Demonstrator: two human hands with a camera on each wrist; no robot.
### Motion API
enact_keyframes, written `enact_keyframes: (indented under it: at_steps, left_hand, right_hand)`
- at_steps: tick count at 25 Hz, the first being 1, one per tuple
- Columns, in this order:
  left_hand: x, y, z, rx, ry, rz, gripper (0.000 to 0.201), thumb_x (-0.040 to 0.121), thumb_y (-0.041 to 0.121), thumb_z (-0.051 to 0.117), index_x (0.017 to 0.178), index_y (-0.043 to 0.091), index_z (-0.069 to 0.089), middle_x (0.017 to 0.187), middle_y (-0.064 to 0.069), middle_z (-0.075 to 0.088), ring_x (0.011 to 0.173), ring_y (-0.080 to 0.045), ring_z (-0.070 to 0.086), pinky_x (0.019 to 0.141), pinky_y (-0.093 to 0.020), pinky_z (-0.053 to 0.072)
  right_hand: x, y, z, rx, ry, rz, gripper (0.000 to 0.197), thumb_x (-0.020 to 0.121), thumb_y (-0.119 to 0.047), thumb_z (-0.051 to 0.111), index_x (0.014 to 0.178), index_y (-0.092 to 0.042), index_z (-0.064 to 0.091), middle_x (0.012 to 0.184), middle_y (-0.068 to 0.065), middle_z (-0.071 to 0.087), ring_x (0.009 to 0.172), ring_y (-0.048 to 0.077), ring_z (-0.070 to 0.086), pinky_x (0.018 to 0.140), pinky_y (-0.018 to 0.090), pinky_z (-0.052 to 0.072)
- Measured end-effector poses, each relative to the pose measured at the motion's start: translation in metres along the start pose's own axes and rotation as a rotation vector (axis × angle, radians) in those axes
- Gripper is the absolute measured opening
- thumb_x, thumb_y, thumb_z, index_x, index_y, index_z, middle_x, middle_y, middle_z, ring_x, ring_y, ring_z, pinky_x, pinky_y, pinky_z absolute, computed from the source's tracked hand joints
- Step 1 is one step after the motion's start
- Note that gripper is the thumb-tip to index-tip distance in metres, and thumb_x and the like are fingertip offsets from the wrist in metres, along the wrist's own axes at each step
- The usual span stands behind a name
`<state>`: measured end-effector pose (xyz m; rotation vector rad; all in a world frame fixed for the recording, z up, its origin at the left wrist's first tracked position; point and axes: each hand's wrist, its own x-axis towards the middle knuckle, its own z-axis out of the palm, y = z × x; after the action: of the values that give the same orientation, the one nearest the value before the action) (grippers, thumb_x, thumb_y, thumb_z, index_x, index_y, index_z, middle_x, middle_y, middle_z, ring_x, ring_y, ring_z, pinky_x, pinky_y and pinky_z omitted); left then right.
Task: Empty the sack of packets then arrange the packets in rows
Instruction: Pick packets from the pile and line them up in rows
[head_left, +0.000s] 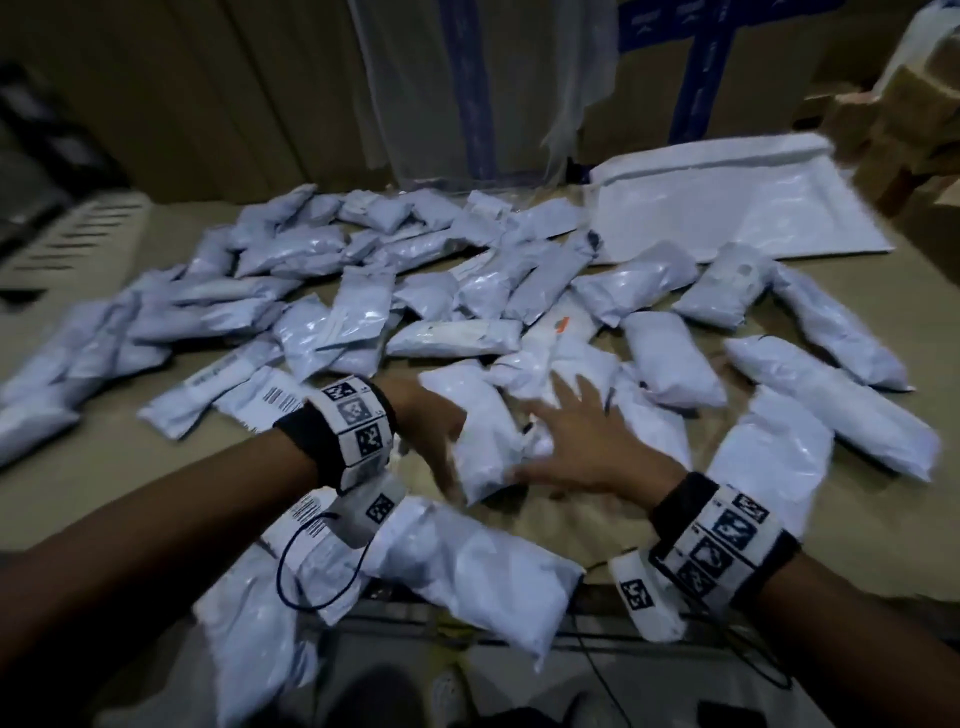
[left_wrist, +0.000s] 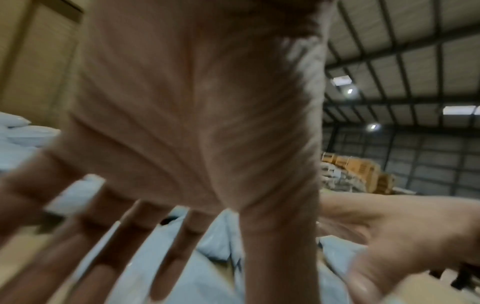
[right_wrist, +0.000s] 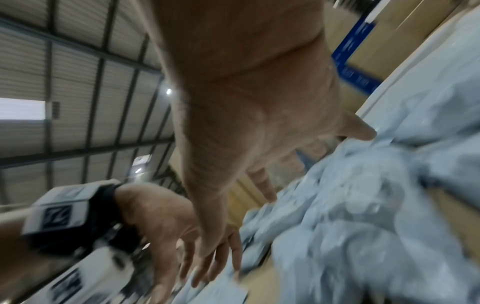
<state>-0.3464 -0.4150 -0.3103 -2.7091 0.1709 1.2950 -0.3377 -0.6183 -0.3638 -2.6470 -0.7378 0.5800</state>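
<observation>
Pale grey packets (head_left: 363, 291) are seen scattered loosely, many overlapping, across the brown tabletop (head_left: 156, 467); the flattened white sack (head_left: 727, 208) is laid at the far right of it, just beside them; one near packet (head_left: 483, 436) is flanked by both hands; the left hand (head_left: 426, 421) is set against its left side and the right hand (head_left: 576, 441) is laid over its right end; each grip is spread, fingers straight and splayed, nothing pinched; motion blur is present in all views; cardboard boxes (head_left: 909, 119) are stacked beyond.

Dozens of packets (head_left: 483, 431), one sack (head_left: 727, 208)
</observation>
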Motion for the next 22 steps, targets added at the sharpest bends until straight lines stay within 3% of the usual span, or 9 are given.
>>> enact_keyframes:
  at_steps: [1, 3, 6, 9, 11, 13, 18, 22]
  left_hand:
    - [-0.007, -0.004, 0.012, 0.043, -0.126, -0.070, 0.071, 0.071, 0.051, 0.078, 0.116, 0.003, 0.053, 0.089, -0.004, 0.058, 0.064, -0.016, 0.054, 0.042, -0.015, 0.044]
    - [-0.007, -0.014, 0.030, 0.094, -0.208, -0.133, 0.059, 0.074, 0.043, 0.079, 0.101, -0.004, 0.057, 0.070, -0.005, 0.056, 0.052, -0.013, 0.051, 0.036, -0.017, 0.037]
    - [0.002, -0.040, 0.036, -0.129, -0.013, -0.114, 0.042, 0.078, 0.028, 0.079, 0.096, -0.002, 0.056, 0.059, -0.006, 0.053, 0.049, -0.017, 0.053, 0.044, -0.022, 0.041]
    - [0.005, -0.059, 0.022, -0.248, 0.186, -0.053, 0.031, 0.081, 0.024, 0.076, 0.086, 0.003, 0.055, 0.058, -0.006, 0.055, 0.049, -0.017, 0.055, 0.045, -0.021, 0.042]
    - [0.012, -0.066, 0.016, -0.267, 0.233, -0.035, 0.031, 0.083, 0.026, 0.074, 0.087, -0.001, 0.058, 0.065, -0.011, 0.061, 0.054, -0.022, 0.059, 0.049, -0.023, 0.044]
    - [0.022, -0.073, 0.011, -0.269, 0.261, -0.018, 0.036, 0.084, 0.029, 0.072, 0.093, -0.003, 0.060, 0.071, -0.013, 0.064, 0.060, -0.025, 0.062, 0.052, -0.024, 0.045]
    - [0.039, -0.089, -0.001, -0.230, 0.309, 0.040, 0.036, 0.088, 0.034, 0.066, 0.094, -0.002, 0.062, 0.069, -0.007, 0.061, 0.055, -0.020, 0.058, 0.046, -0.022, 0.042]
    - [0.037, -0.111, -0.020, -0.150, 0.560, 0.098, 0.028, 0.089, 0.033, 0.064, 0.087, 0.005, 0.062, 0.075, -0.005, 0.058, 0.072, -0.022, 0.053, 0.058, -0.027, 0.036]
  right_hand:
    - [0.001, -0.015, 0.018, -0.045, -0.116, -0.104, 0.107, 0.064, -0.083, 0.056, 0.151, -0.037, 0.014, 0.161, 0.005, -0.015, 0.146, 0.036, -0.016, 0.111, 0.066, 0.001]
    - [0.003, -0.038, 0.056, -0.246, -0.197, -0.257, 0.114, 0.061, -0.089, 0.051, 0.151, -0.033, 0.010, 0.160, 0.009, -0.018, 0.145, 0.037, -0.020, 0.106, 0.073, -0.006]
    - [0.015, -0.060, 0.094, -0.445, -0.136, -0.366, 0.113, 0.064, -0.080, 0.059, 0.151, -0.025, 0.011, 0.158, 0.016, -0.017, 0.144, 0.042, -0.019, 0.099, 0.079, -0.007]
    - [0.038, -0.066, 0.098, -0.448, -0.051, -0.237, 0.107, 0.071, -0.069, 0.062, 0.152, -0.022, 0.009, 0.159, 0.013, -0.017, 0.145, 0.042, -0.014, 0.101, 0.079, 0.003]
    - [0.052, -0.065, 0.095, -0.415, 0.035, -0.146, 0.097, 0.080, -0.064, 0.056, 0.153, -0.023, 0.006, 0.161, 0.010, -0.010, 0.146, 0.039, -0.011, 0.106, 0.073, 0.011]
    - [0.060, -0.065, 0.091, -0.369, 0.101, -0.082, 0.089, 0.084, -0.060, 0.053, 0.153, -0.027, 0.007, 0.161, 0.013, -0.002, 0.146, 0.039, -0.007, 0.106, 0.073, 0.009]
    - [0.072, -0.067, 0.082, -0.297, 0.196, 0.055, 0.061, 0.090, -0.044, 0.053, 0.143, -0.022, 0.034, 0.159, 0.015, 0.010, 0.147, 0.038, 0.000, 0.107, 0.073, 0.010]
    - [0.083, -0.089, 0.075, -0.261, 0.278, 0.021, 0.053, 0.088, -0.036, 0.055, 0.137, -0.021, 0.042, 0.155, 0.014, 0.022, 0.145, 0.037, 0.014, 0.109, 0.062, 0.021]
